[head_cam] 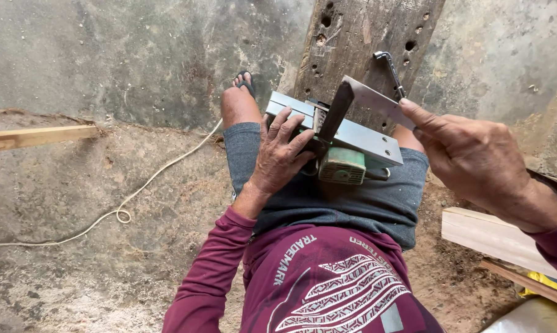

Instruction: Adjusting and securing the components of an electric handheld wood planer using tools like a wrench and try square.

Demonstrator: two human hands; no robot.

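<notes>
Resting upturned under the left grip (281,154), planer (337,139) (right grip (475,160) holds square (371,98)).

Views: one, head-worn.

Position: on the person's head, above the seated body.

Facing: steeply downward and slightly forward, along the chest and lap toward the ground.

Range: close. The maroon shirt (327,277) fills the lower middle of the frame; the left hand (281,154) and right hand (475,157) sit at about arm's reach, near centre and right.

Coverage: lap in grey shorts (352,203), a sandalled foot (244,83) at upper centre, dusty floor (106,246) to the left, a worn plank (352,37) running to the top edge.

Shared field: no second view, so no overlap.
</notes>
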